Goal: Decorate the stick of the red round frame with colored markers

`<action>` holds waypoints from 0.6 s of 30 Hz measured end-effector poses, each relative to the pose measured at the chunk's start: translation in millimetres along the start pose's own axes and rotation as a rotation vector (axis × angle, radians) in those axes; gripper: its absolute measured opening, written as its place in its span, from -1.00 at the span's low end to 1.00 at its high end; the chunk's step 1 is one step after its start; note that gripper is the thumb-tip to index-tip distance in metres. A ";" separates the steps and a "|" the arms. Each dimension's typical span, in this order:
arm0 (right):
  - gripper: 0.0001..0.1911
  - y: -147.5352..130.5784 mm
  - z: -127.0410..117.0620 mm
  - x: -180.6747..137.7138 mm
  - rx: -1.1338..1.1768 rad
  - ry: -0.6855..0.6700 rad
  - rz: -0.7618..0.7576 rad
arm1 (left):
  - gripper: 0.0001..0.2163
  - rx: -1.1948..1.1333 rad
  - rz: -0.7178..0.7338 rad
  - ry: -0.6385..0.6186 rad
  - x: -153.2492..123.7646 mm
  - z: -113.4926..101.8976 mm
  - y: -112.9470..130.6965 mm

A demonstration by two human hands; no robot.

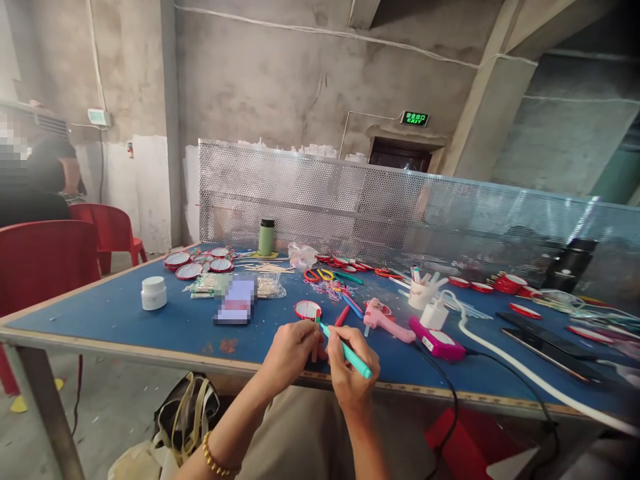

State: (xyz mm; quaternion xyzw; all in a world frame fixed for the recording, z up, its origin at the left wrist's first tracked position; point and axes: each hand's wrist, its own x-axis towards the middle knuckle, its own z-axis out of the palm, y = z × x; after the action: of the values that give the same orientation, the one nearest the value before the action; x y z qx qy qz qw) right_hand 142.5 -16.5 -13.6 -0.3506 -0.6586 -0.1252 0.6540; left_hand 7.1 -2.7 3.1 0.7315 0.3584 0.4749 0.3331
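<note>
My left hand [295, 350] is closed at the table's front edge, pinching the lower side of a small red-rimmed round piece with a white face [307, 309], much like a toy hand drum. Its lower part is hidden behind my fingers. My right hand [353, 363] grips a teal marker pen [356, 360], whose tip points up and left, close to the left fingers and the drum's rim. A red pen [343, 316] and a blue pen [353, 307] lie just beyond the right hand. To the right rests a pink hot glue gun [387, 321].
Scissors [311, 275], a cup of pens [421, 293], a magenta box [437, 339] and phones [550, 353] lie on the blue table [110, 320]. More red-rimmed pieces [190, 271] sit at the back. A white jar [153, 293] and a green bottle [267, 237] stand leftward. Cables cross the right side.
</note>
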 end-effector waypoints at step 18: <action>-0.87 0.1 -0.1 -0.3 0.009 -0.020 -0.006 | -0.65 0.052 -0.005 0.004 -0.3 -0.2 1.4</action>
State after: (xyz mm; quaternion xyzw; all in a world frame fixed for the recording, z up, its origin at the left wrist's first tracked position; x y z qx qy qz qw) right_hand 142.6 -16.6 -13.9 -0.3468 -0.6667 -0.1208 0.6486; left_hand 7.1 -3.6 4.2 0.7379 0.3732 0.4662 0.3144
